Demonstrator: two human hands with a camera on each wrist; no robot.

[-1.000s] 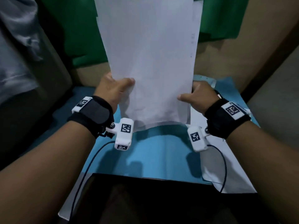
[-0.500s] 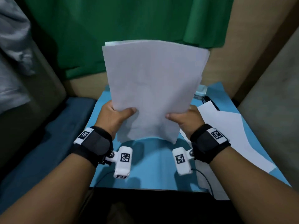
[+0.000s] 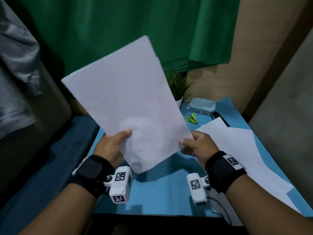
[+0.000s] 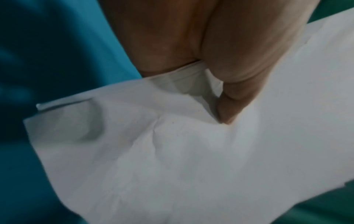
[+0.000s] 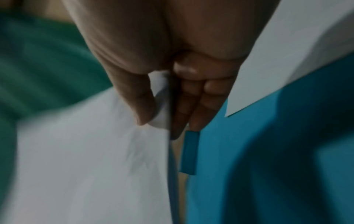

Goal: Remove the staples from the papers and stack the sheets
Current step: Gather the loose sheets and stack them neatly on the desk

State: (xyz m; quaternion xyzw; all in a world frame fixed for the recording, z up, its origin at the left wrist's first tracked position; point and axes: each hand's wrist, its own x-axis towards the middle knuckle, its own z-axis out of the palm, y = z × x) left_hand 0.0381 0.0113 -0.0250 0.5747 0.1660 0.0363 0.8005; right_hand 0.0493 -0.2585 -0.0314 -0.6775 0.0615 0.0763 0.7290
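Both hands pinch white paper sheaf (image 3: 125, 106) btm edge: left hand (image 3: 111, 146), right hand (image 3: 197, 146); long axis tilts up-left.

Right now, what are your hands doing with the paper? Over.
Left hand and right hand both pinch the sheets, tilted above the table. More paper lies to the right. Staple remover lies untouched. Nothing in the way.

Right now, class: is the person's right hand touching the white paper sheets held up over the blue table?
Touching. The right wrist view shows the right hand pinching the white paper sheets at their edge, thumb on one face, fingers behind.
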